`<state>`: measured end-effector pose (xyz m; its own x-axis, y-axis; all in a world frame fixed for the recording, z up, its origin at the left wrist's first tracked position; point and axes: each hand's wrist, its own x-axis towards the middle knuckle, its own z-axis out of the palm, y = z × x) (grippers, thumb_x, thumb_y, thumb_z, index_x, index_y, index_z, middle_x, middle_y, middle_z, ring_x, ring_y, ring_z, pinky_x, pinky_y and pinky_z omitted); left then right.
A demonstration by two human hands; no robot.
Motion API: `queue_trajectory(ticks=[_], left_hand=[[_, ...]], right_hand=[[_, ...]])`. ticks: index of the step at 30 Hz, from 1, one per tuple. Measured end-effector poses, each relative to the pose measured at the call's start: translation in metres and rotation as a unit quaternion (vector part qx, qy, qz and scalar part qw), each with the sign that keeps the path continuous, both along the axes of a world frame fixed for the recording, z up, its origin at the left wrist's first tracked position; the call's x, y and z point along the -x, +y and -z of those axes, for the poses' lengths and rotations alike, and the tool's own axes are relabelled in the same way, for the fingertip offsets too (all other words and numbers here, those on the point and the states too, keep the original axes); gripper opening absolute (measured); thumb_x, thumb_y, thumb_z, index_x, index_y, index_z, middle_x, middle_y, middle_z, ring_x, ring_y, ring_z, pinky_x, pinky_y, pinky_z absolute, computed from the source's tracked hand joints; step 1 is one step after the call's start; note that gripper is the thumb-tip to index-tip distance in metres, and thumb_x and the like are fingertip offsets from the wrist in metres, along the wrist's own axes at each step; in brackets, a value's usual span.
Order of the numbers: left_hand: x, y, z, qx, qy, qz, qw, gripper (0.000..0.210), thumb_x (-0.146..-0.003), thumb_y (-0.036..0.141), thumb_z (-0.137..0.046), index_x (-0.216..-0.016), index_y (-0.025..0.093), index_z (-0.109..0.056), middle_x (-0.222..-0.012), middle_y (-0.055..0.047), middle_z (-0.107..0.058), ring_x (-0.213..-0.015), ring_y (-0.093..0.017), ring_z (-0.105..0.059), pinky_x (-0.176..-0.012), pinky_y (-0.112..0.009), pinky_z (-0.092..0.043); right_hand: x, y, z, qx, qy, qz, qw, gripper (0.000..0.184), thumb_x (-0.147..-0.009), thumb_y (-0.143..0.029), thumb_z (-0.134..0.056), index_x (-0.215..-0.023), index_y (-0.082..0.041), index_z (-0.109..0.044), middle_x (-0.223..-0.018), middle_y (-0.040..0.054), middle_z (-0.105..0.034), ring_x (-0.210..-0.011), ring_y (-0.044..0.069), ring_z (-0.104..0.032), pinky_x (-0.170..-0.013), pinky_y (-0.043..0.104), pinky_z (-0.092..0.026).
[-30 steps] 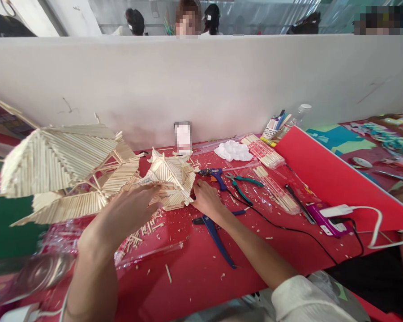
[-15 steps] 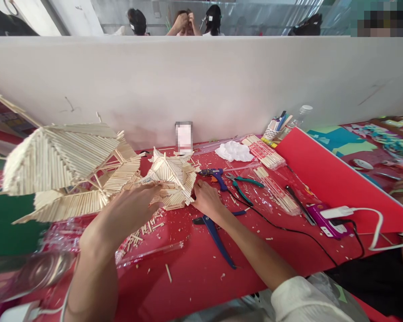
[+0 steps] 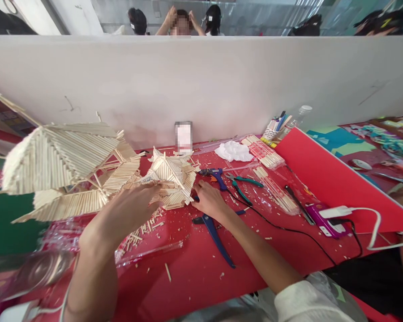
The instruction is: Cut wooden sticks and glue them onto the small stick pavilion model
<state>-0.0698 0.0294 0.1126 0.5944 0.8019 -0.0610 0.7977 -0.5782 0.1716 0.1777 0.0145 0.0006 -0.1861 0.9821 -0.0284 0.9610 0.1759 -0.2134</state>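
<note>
A model pavilion built of thin wooden sticks [image 3: 169, 172] stands on the red table. My left hand [image 3: 129, 203] reaches over its left front side, fingers closed at the lower edge and partly hidden. Close by the model's right corner is my right hand [image 3: 208, 197], its fingers curled together. A small dark-blue bit shows by those fingertips; what it belongs to is hidden. A larger stick model with broad slanted roofs [image 3: 63, 156] stands to the left. Blue-handled cutters [image 3: 218, 241] lie just below my right hand, and a blue glue gun [image 3: 216, 175] lies above it.
Green-handled pliers [image 3: 243, 185], stick packs [image 3: 263, 151] and white crumpled tissue [image 3: 233, 151] lie on the right. A red board [image 3: 342, 183] leans beside a purple power strip [image 3: 327, 220] with cables. Stick offcuts [image 3: 144, 230] are scattered in front. A white partition [image 3: 201, 85] runs behind.
My right hand has shifted slightly at the model's right corner, and a dark-blue bit now shows at its fingertips. My left hand stays almost still. Beyond the partition, a person's hands have moved apart.
</note>
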Motion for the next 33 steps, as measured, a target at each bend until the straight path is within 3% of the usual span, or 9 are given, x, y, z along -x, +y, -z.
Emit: queue_trajectory(ticks=[17,25,29,33], left_hand=[[0.003,0.001,0.003,-0.001,-0.010,0.011,1.000,0.044,-0.101,0.039,-0.043,-0.140,0.031,-0.062,-0.136,-0.004,-0.071,-0.126,-0.027,-0.065,-0.110,-0.043,-0.045],[-0.001,-0.001,0.000,-0.003,0.018,-0.010,1.000,0.044,-0.099,0.035,-0.044,-0.138,0.026,-0.063,-0.138,-0.008,-0.069,-0.125,-0.029,-0.066,-0.109,-0.045,-0.047],[-0.005,-0.003,-0.005,0.010,0.031,-0.018,0.999,0.043,-0.098,0.033,-0.044,-0.135,0.025,-0.065,-0.135,-0.008,-0.071,-0.124,-0.031,-0.067,-0.108,-0.046,-0.048],[-0.009,-0.005,-0.011,0.014,0.066,-0.025,0.997,0.043,-0.098,0.033,-0.044,-0.136,0.023,-0.064,-0.134,-0.010,-0.071,-0.124,-0.032,-0.067,-0.107,-0.048,-0.048]], right_hand=[[0.004,0.003,-0.003,-0.012,0.006,0.002,1.000,0.029,-0.097,-0.035,-0.062,-0.115,-0.014,-0.069,-0.120,0.0145,-0.065,-0.112,0.027,-0.063,-0.086,0.033,-0.052],[-0.002,-0.034,-0.003,-0.095,0.057,0.014,0.994,0.010,-0.094,-0.025,-0.062,-0.096,-0.018,-0.068,-0.103,0.0088,-0.066,-0.099,0.023,-0.065,-0.085,0.030,-0.050],[0.016,-0.065,-0.007,-0.105,0.089,-0.041,0.990,0.009,-0.095,-0.025,-0.061,-0.093,-0.018,-0.067,-0.096,0.0065,-0.066,-0.090,0.020,-0.065,-0.081,0.029,-0.050],[0.057,-0.083,-0.012,-0.065,0.086,-0.178,0.978,0.010,-0.096,-0.025,-0.061,-0.091,-0.018,-0.066,-0.095,0.0054,-0.067,-0.090,0.020,-0.066,-0.078,0.029,-0.052]])
